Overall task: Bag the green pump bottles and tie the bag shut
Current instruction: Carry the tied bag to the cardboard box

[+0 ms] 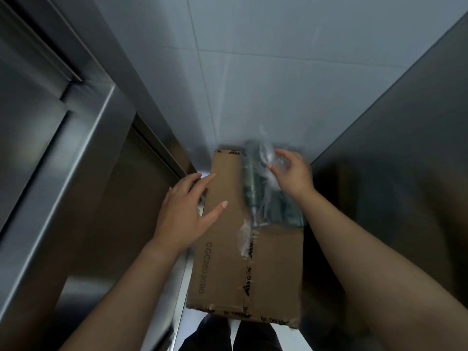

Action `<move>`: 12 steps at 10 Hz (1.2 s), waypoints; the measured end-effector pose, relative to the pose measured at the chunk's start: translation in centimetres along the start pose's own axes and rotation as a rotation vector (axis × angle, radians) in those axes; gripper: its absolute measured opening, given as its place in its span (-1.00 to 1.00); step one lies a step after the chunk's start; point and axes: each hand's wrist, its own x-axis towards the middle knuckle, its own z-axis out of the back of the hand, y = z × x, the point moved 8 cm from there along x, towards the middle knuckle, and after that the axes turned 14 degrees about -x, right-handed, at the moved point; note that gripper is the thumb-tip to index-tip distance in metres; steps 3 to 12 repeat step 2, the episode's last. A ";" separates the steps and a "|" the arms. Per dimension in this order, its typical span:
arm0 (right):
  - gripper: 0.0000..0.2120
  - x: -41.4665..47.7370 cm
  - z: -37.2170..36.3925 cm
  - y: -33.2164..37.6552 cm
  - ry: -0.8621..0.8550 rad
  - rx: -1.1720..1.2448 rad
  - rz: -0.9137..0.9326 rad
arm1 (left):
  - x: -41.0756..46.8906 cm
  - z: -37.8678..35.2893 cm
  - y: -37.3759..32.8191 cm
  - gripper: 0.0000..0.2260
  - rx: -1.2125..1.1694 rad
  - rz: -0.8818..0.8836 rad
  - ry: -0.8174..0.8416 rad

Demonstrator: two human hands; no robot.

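Note:
A clear plastic bag [263,198] with dark green pump bottles [250,183] inside lies on the far right part of a closed cardboard box [222,262]. My right hand [291,171] pinches the bag's upper part, which sticks up, blurred by motion. My left hand [187,211] hovers over the box's left edge with fingers spread and nothing in it. How many bottles the bag holds is unclear.
The box stands on the floor in a narrow gap between steel cabinets [63,173] on the left and a dark steel panel [392,160] on the right. A pale tiled wall [278,72] rises behind. My dark trousers [228,335] show at the bottom.

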 end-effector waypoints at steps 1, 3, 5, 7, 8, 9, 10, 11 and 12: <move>-0.53 -1.8 1.5 0.7 -0.023 -0.003 0.035 | -0.9 0.8 -0.8 -0.33 0.044 -0.015 0.008; -0.49 -4.4 2.4 1.7 -0.029 -0.030 0.072 | -2.1 1.8 -1.3 -0.32 0.083 -0.007 0.007; -0.49 -4.4 2.4 1.7 -0.029 -0.030 0.072 | -2.1 1.8 -1.3 -0.32 0.083 -0.007 0.007; -0.49 -4.4 2.4 1.7 -0.029 -0.030 0.072 | -2.1 1.8 -1.3 -0.32 0.083 -0.007 0.007; -0.49 -4.4 2.4 1.7 -0.029 -0.030 0.072 | -2.1 1.8 -1.3 -0.32 0.083 -0.007 0.007; -0.49 -4.4 2.4 1.7 -0.029 -0.030 0.072 | -2.1 1.8 -1.3 -0.32 0.083 -0.007 0.007; -0.49 -4.4 2.4 1.7 -0.029 -0.030 0.072 | -2.1 1.8 -1.3 -0.32 0.083 -0.007 0.007; -0.49 -4.4 2.4 1.7 -0.029 -0.030 0.072 | -2.1 1.8 -1.3 -0.32 0.083 -0.007 0.007; -0.49 -4.4 2.4 1.7 -0.029 -0.030 0.072 | -2.1 1.8 -1.3 -0.32 0.083 -0.007 0.007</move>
